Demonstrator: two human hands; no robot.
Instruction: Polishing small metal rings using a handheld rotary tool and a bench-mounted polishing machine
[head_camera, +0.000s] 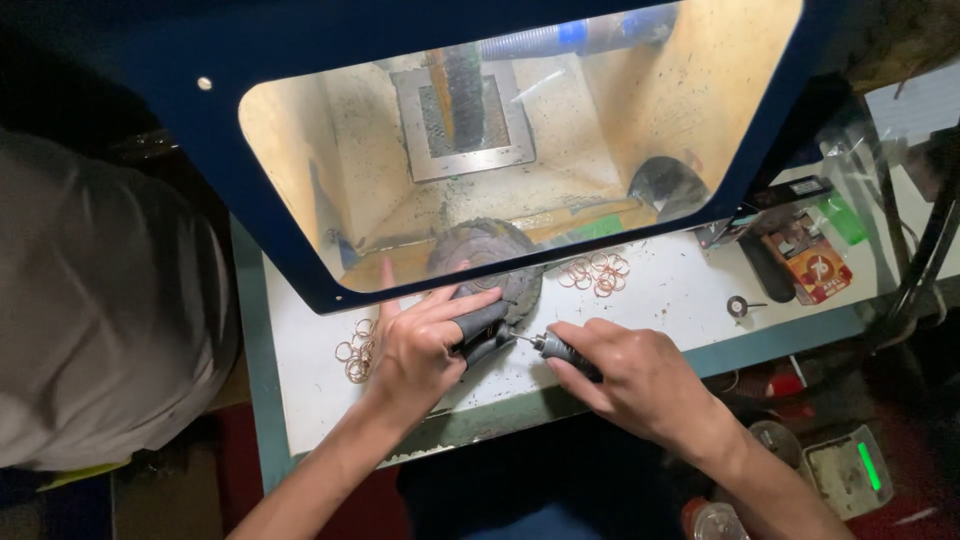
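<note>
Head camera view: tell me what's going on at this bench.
A person works at a white benchtop under a blue-framed clear shield. The left hand grips a dark grey tapered holder against a round dark pad; the right hand holds a slim rotary handpiece to its tip. Thin copper-coloured rings lie nearby.

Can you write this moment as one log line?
left hand: grips dark holder | right hand: holds rotary tool | nearby: copper rings

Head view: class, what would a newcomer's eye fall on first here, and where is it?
The big blue-framed hood with its lit window fills the top. Below it, at the centre of the white bench, the left hand grips a dark holder against a round pad while the right hand holds a rotary tool. Copper rings lie beside them.
</note>
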